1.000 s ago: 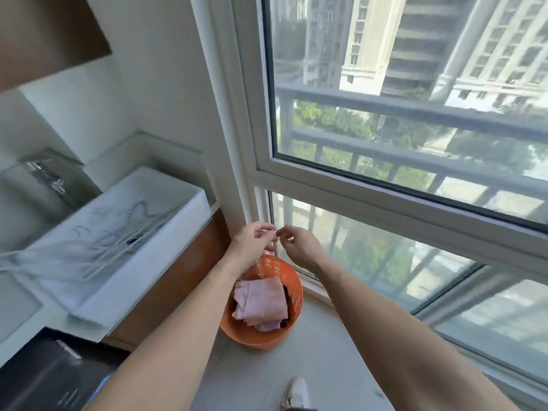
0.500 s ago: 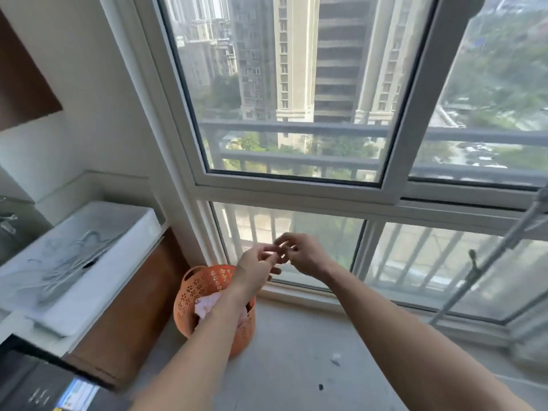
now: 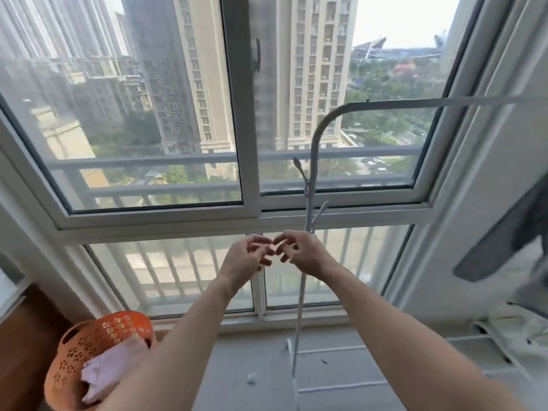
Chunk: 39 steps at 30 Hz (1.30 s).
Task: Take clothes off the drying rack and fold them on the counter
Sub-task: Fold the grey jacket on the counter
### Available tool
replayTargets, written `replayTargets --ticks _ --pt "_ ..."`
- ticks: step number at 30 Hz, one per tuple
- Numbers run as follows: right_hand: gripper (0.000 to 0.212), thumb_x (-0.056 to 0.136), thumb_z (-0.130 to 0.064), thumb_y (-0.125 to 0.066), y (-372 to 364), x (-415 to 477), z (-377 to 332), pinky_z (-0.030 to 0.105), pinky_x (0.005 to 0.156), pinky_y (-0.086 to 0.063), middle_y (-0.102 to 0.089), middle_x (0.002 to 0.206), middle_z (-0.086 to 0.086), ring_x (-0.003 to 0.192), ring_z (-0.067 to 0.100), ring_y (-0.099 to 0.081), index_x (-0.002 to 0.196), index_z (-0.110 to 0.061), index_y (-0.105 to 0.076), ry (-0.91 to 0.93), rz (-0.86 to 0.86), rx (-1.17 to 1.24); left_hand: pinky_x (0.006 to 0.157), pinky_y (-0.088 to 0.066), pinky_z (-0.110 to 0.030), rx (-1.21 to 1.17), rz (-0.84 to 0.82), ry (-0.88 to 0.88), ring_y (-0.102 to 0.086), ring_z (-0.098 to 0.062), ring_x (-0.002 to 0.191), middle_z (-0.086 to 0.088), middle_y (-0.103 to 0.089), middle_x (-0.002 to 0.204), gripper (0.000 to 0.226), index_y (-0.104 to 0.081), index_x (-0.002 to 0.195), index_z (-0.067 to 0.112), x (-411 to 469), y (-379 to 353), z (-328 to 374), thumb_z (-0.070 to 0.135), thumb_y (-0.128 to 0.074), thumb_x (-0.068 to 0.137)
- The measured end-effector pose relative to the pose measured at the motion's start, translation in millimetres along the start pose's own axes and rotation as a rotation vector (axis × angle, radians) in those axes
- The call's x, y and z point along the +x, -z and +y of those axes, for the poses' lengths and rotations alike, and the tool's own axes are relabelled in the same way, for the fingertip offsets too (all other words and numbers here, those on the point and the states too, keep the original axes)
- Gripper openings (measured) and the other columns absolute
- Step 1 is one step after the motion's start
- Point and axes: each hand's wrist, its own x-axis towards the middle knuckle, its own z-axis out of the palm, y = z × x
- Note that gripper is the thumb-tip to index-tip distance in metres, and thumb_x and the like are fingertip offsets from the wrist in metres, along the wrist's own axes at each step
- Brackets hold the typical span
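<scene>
You turned from the orange basket (image 3: 89, 348) to the drying rack (image 3: 313, 143), so unloading can go on; if your left hand (image 3: 244, 262) and right hand (image 3: 302, 252) pinch anything, I cannot tell.

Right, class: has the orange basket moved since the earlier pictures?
No. The orange basket still sits on the floor beside the wooden cabinet, below the window; only the camera has turned right.
</scene>
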Motion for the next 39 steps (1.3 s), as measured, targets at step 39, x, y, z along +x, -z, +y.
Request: replayTargets --ticks 39 --pt "0.024 0.093 -0.01 -0.059 790 -75 437 0.04 0.082 -0.054 -0.067 0.104 -0.002 0.09 0.018 -0.065 0.111 -0.023 -0.065 -0.292 1.124 -0.576 0.067 -0.05 -0.024 0.057 -0.682 -0.308 -0.068 -0.013 0.077 -0.008 -0.073 0.097 0.047 -0.05 0.132 0.02 408 -813 285 0.028 -0.067 0.089"
